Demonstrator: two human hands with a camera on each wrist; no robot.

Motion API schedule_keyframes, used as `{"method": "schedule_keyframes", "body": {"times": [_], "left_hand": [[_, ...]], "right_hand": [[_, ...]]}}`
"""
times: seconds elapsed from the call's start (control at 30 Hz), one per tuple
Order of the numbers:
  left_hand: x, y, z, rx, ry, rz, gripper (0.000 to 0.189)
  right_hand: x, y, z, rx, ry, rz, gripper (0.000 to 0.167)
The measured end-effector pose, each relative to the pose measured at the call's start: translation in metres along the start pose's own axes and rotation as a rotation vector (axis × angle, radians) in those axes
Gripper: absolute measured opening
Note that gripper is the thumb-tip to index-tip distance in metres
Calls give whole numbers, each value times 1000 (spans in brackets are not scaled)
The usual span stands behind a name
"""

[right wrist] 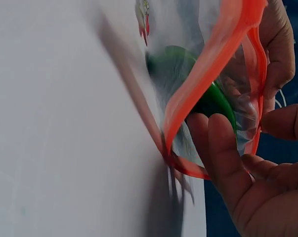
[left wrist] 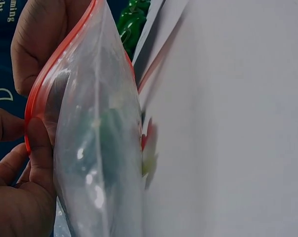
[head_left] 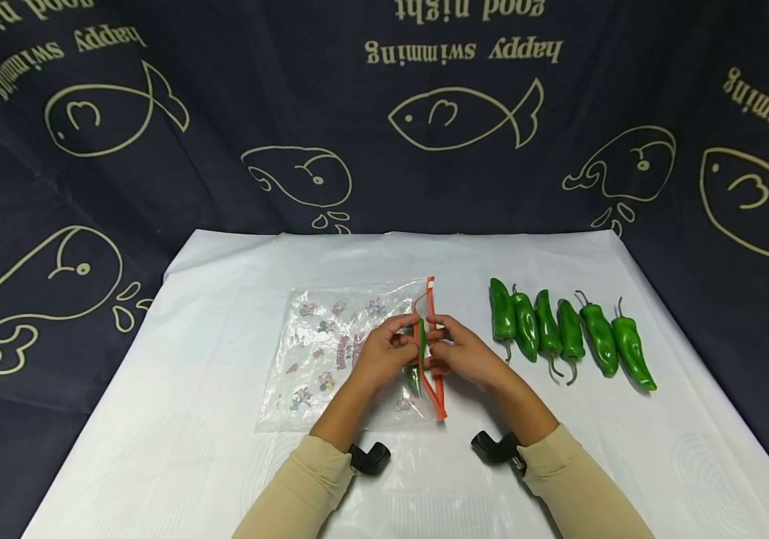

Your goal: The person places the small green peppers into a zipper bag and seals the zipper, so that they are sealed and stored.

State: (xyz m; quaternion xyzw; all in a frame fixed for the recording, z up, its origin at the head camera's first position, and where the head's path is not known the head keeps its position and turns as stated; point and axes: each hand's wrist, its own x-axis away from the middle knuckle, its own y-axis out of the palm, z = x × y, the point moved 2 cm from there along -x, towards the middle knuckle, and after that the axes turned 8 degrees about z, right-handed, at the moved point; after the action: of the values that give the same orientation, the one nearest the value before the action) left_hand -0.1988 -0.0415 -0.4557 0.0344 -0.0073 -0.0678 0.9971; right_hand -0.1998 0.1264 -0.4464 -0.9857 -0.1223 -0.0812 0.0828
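Observation:
A clear zip bag (head_left: 317,352) with a red zip edge and printed figures lies on the table, its mouth facing right. My left hand (head_left: 384,352) pinches the bag's red edge, fingertips curled over it. In my right hand (head_left: 461,355) is the end of a green pepper (right wrist: 215,101), gripped at the bag's mouth; most of that pepper is inside, seen through the plastic. From the left wrist, the pepper is only a blurred green shape behind the film. Both hands face each other across the opening.
Several green peppers (head_left: 569,329) lie in a row on the white tablecloth (head_left: 175,359), right of the bag. Behind the table hangs a dark cloth (head_left: 357,90) with fish drawings. A black wrist camera (head_left: 371,458) sits at the left sleeve, another (head_left: 492,449) at the right.

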Motion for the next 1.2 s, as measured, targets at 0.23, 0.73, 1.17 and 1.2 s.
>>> {"method": "schedule_keyframes", "body": {"times": [0.23, 0.73, 1.17, 1.2], "left_hand": [[1, -1, 1, 9, 12, 13, 55], [10, 0, 23, -12, -9, -18, 52], [1, -2, -1, -42, -5, -12, 52], [1, -2, -1, -64, 8, -6, 52]], "right_hand": [[-2, 2, -1, -19, -9, 47, 58], [-6, 4, 1, -92, -45, -23, 60], [-7, 6, 7, -149, -24, -92, 74], [-7, 5, 6, -141, -31, -89, 73]]}}
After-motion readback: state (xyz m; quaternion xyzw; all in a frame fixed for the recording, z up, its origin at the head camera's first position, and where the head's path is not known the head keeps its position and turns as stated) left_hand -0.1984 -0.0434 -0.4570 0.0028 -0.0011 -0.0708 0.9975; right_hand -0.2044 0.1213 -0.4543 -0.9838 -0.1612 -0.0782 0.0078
